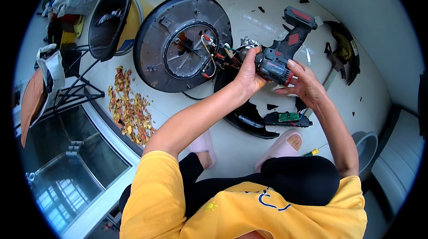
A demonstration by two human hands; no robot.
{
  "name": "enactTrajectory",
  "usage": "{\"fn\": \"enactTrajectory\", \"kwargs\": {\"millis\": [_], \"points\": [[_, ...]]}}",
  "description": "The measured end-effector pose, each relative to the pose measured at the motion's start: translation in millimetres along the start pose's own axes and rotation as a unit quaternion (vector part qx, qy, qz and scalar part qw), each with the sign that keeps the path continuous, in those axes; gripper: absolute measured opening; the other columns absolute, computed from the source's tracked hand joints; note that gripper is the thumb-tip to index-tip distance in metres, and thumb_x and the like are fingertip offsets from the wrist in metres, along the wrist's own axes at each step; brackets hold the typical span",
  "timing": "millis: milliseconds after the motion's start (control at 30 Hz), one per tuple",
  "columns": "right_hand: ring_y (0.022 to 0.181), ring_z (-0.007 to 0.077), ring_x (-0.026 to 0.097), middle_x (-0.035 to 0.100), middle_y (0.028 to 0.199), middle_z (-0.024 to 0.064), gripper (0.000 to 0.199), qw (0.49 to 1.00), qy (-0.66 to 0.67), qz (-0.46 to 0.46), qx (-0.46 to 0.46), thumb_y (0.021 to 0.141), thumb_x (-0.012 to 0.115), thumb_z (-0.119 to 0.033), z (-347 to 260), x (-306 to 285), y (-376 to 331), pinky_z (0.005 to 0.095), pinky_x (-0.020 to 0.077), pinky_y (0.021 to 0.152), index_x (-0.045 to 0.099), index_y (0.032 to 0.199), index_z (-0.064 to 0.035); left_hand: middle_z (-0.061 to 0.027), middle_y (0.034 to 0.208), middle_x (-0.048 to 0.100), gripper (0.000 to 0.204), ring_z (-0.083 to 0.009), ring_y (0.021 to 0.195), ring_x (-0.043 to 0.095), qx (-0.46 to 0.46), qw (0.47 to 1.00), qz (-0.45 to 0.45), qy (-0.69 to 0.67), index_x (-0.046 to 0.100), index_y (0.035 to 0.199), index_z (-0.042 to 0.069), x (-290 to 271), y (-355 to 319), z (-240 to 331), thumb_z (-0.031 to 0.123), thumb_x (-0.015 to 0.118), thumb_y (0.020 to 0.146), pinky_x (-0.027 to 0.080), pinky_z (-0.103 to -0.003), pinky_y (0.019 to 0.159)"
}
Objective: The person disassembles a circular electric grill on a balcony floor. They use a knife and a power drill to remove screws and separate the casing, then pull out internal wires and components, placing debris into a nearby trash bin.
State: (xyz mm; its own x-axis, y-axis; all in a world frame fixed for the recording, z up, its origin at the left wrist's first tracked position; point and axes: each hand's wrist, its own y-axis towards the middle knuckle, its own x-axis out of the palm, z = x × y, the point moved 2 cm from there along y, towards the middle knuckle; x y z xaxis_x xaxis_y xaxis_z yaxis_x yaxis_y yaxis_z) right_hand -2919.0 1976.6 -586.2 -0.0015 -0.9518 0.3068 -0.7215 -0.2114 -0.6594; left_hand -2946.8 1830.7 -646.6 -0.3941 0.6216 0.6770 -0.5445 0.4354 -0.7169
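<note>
Drill (280, 56) gripped between both hands: left hand (248, 75) clenched on its nose at 9 o'clock, right hand (303, 84) grasping the body at 4 o'clock, beside round base (156, 38)

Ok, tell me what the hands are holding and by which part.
Both hold the cordless drill: left hand wraps its front chuck end, right hand touches the motor body's rear underside.

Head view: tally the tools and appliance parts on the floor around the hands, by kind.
Cordless drill, gripped by left hand and right hand: 1
Round appliance base with exposed wiring: 1
Black oval shell: 1
Green circuit board: 1
Hammer: 1
Yellow-handled screwdriver: 1
Total: 6
</note>
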Motion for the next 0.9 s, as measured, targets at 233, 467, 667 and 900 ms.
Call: {"fn": "enactTrajectory", "kwargs": {"millis": [233, 467, 667, 900], "points": [[0.073, 0.0177, 0.061, 0.056, 0.09, 0.0109, 0.057, 0.995, -0.087, 0.02, 0.042, 0.069, 0.074, -0.027, 6, 23, 6, 0.0313, 0.0577, 0.053, 0.046, 0.109, 0.0025, -0.0083, 0.104, 0.058, 0.055, -0.022, 0.102, 0.053, 0.028, 0.998, -0.002, 0.062, 0.054, 0.109, 0.011, -7, -24, -1, 0.058, 0.052, 0.079, 0.035, -0.04, 0.094], [0.075, 0.0171, 0.061, 0.057, 0.09, 0.011, 0.051, 0.993, -0.085, 0.081, -0.001, 0.072, 0.073, -0.025, -7, 22, 3, 0.0287, 0.0567, 0.053, 0.048, 0.106, 0.0038, -0.0049, 0.064, 0.055, 0.024, -0.0083, 0.057, 0.054, 0.503, 0.706, 0.288, 0.407, 0.056, 0.078, 0.001, -23, -156, 55, 0.022, 0.054, 0.089, 0.044, -0.02, 0.048], [0.072, 0.0179, 0.062, 0.058, 0.088, 0.0124, 0.051, 0.995, -0.078, 0.058, 0.006, 0.072, 0.073, -0.026, -5, 34, 5, 0.0284, 0.0565, 0.052, 0.048, 0.105, 0.0042, -0.0177, 0.107, 0.057, 0.073, -0.028, 0.099, 0.055, 0.567, 0.329, 0.313, 0.687, 0.05, 0.119, 0.003, 15, -192, 205, 0.053, 0.067, 0.068, 0.042, -0.036, 0.086], [0.07, 0.0153, 0.061, 0.059, 0.084, 0.0115, 0.048, 0.98, -0.166, 0.09, -0.06, 0.071, 0.072, -0.022, -10, 39, 7, 0.0272, 0.0555, 0.05, 0.049, 0.103, 0.0048, -0.0098, 0.083, 0.064, 0.049, -0.0108, 0.069, 0.062, 0.35, 0.615, 0.17, 0.686, 0.057, 0.102, -0.006, -2, -159, 226, 0.022, 0.077, 0.067, 0.051, -0.023, 0.064]]}}
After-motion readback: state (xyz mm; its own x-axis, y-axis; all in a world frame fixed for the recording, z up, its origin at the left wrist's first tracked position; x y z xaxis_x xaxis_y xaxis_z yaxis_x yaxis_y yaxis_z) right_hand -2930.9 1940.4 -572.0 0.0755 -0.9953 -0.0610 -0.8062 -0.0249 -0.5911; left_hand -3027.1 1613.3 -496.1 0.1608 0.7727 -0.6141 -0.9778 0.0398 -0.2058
